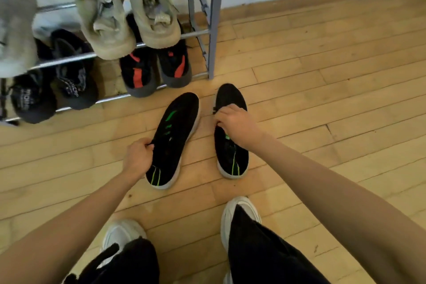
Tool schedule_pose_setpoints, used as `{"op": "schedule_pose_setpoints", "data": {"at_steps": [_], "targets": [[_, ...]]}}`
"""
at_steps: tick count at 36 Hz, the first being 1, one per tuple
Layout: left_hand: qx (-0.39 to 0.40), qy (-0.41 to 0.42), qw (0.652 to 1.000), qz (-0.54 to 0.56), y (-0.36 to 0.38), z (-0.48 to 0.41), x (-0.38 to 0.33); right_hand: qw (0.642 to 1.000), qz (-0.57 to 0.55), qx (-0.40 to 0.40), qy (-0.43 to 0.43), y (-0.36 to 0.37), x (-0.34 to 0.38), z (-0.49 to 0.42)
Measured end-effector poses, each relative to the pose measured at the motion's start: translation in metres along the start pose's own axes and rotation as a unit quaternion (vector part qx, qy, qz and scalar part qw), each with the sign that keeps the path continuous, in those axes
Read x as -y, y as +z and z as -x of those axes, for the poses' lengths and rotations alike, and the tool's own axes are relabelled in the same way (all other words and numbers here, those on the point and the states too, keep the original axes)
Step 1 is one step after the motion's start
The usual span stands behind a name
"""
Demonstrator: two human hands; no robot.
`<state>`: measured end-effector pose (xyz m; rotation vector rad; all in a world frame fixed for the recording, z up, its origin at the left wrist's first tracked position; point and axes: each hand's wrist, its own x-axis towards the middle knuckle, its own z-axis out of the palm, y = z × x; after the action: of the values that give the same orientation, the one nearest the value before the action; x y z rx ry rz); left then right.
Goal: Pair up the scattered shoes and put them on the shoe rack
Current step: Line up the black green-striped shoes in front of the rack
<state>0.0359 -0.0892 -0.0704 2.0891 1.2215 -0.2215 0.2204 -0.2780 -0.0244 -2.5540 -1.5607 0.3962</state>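
Here, on the wooden floor (322, 76) just in front of the grey metal shoe rack (213, 18), lie two black sneakers with green stripes. The left hand (138, 157) pinches the collar of the left sneaker (177, 131); the right hand (237, 124) grasps the right sneaker (230, 157) at its opening. The rack's lower tier holds black-and-red sneakers (156, 71) and dark sneakers (53, 90) with unreadable tongue lettering — pale sneakers (129, 7) sit above.

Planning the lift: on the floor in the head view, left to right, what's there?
left hand → left black-and-green shoe → right black-and-green shoe, with the right hand on top of it.
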Motion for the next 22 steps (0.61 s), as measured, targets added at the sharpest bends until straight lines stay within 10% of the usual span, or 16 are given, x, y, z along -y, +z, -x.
{"op": "schedule_pose_setpoints", "data": {"at_steps": [4,12,22], "targets": [[-0.024,-0.041,0.986,0.162,-0.012,-0.002,0.006,0.98,-0.186,-0.07,0.03,0.003,0.031,-0.021],[0.108,-0.037,0.993,0.021,0.003,0.021,0.007,0.965,-0.127,-0.052,0.222,0.036,0.03,0.008],[0.14,-0.05,0.988,-0.049,-0.002,0.018,0.008,0.829,-0.311,0.027,0.464,0.047,0.014,0.023]]}}
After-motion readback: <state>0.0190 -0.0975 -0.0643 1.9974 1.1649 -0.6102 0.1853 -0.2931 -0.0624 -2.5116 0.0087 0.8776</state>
